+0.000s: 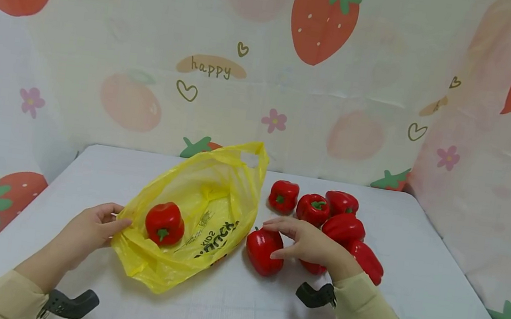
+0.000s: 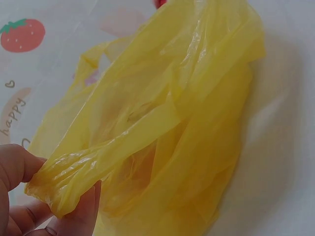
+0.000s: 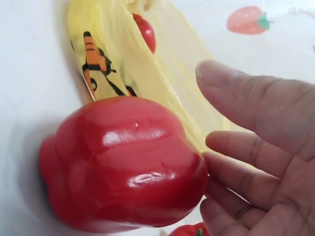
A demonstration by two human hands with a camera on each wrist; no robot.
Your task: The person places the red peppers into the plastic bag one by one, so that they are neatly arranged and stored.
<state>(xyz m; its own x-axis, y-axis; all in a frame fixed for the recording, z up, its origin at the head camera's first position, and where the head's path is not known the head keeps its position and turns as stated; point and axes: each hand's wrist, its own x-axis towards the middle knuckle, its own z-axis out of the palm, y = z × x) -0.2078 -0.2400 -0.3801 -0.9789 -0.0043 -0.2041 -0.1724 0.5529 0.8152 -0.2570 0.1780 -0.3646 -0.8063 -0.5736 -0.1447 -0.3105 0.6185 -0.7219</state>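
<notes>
My left hand pinches the rim of a yellow plastic bag between thumb and fingers. The bag lies on the table with its mouth spread, and one red bell pepper is inside. Just right of the bag, another red bell pepper lies on its side. Over that pepper is my right hand, thumb and fingers spread apart. In the right wrist view the fingertips are at the end of this pepper; whether they touch it I cannot tell.
Several more red bell peppers are grouped behind and beside my right hand, one of them slightly apart at the bag's side. A white cloth covers the table. Strawberry-print curtains stand behind it and at both sides.
</notes>
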